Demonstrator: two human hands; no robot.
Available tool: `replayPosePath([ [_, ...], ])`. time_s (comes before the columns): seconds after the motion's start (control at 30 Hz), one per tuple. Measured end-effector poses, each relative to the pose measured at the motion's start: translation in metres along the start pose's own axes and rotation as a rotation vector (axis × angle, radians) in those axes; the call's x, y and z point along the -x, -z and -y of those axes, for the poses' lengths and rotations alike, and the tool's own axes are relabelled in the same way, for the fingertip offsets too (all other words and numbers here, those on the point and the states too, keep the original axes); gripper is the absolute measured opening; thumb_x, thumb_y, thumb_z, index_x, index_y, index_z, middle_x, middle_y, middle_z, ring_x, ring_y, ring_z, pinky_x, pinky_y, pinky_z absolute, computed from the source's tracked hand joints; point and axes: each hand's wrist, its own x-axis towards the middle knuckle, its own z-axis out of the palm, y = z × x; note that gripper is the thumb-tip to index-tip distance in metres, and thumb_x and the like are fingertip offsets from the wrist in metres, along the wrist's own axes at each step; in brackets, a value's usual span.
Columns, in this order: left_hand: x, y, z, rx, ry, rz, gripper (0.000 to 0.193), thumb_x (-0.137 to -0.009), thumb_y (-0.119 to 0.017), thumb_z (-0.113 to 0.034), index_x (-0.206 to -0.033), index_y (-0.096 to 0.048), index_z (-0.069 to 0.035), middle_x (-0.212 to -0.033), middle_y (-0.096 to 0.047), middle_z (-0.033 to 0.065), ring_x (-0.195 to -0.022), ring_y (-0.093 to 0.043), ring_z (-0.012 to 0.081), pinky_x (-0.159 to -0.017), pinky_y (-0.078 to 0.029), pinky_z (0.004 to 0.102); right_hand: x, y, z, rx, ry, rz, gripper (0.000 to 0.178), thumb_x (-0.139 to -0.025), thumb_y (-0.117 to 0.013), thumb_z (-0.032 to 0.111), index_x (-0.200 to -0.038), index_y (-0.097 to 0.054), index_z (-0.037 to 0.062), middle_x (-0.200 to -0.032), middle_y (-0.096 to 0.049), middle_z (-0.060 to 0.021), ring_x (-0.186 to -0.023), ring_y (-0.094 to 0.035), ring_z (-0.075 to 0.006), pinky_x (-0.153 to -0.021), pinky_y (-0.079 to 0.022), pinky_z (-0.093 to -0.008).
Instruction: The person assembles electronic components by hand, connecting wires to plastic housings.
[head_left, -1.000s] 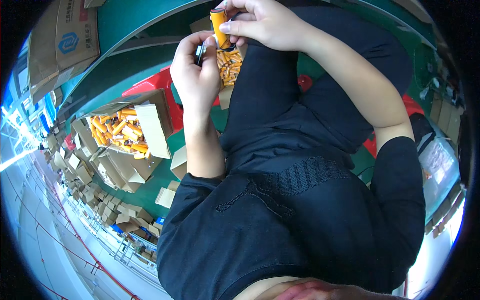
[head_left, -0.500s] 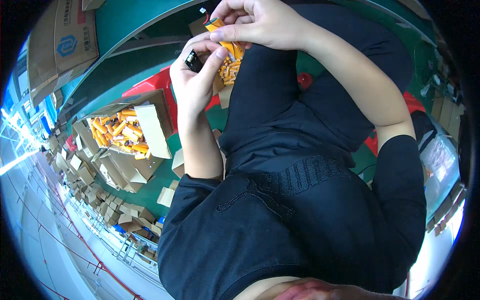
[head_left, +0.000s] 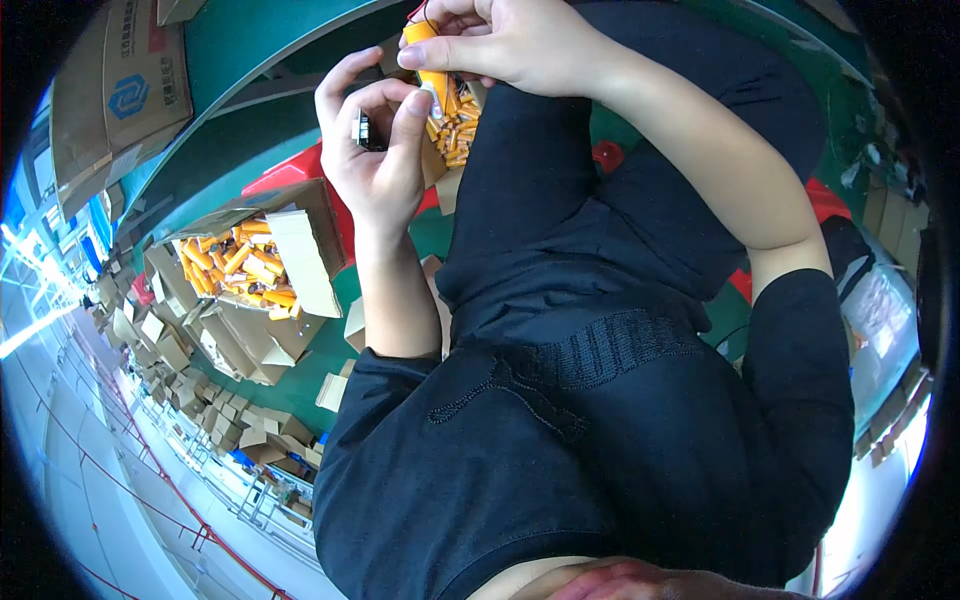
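An orange cylindrical battery pack (head_left: 428,62) with thin red and black wires at its top is pinched between the thumb and fingers of my right hand (head_left: 500,42). My left hand (head_left: 378,150) is beside its lower end, thumb and forefinger tips close together there. A whitish bit shows at those tips; whether they grip the pack is unclear. A small black part (head_left: 368,132) with a silvery edge is held in the curl of my left hand, partly hidden by the fingers. Below the pack, a carton of orange battery packs (head_left: 458,140) stands by my leg.
To the left, an open cardboard box (head_left: 310,262) holds many orange battery packs (head_left: 238,258). A large carton (head_left: 120,100) rests on the green surface at upper left. Red plastic (head_left: 290,172) shows behind the box. More cartons (head_left: 270,440) are piled farther off.
My left hand has shifted left and its upper fingers have spread away from the pack. The right hand has tilted the pack more upright and moved slightly left.
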Motion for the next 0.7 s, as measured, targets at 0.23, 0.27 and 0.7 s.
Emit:
replayPosePath([
  [0.23, 0.003, 0.001, -0.002, -0.163, -0.129, -0.057, 0.013, -0.088, -0.083, -0.010, -0.091, -0.072, -0.004, -0.129, -0.059, 0.0098, -0.075, -0.056, 0.0099, -0.063, -0.046, 0.0211, 0.000, 0.001, 0.001, 0.081, 0.070, -0.023, 0.016, -0.095, -0.072, 0.014, -0.096, -0.073, -0.0019, -0.080, -0.070, -0.0057, -0.065, -0.055, -0.0095, -0.059, -0.045, -0.0221],
  [0.27, 0.003, 0.001, -0.003, -0.204, -0.149, -0.064, 0.013, -0.087, -0.084, -0.010, -0.091, -0.073, -0.004, -0.128, -0.059, 0.0094, -0.074, -0.056, 0.0095, -0.062, -0.045, 0.0208, 0.001, 0.001, 0.002, 0.083, 0.069, -0.030, 0.015, -0.095, -0.072, 0.014, -0.096, -0.073, -0.0016, -0.081, -0.069, -0.0055, -0.065, -0.055, -0.0094, -0.059, -0.045, -0.0220],
  [0.7, 0.007, 0.005, -0.017, -0.620, -0.399, -0.310, 0.022, -0.080, -0.091, -0.018, -0.094, -0.078, -0.008, -0.128, -0.061, 0.0086, -0.068, -0.057, 0.0077, -0.062, -0.049, 0.0241, 0.009, -0.005, 0.002, 0.049, 0.410, -0.145, 0.015, -0.092, -0.075, 0.009, -0.103, -0.070, 0.0020, -0.083, -0.065, -0.0016, -0.066, -0.052, -0.0082, -0.060, -0.043, -0.0213],
])
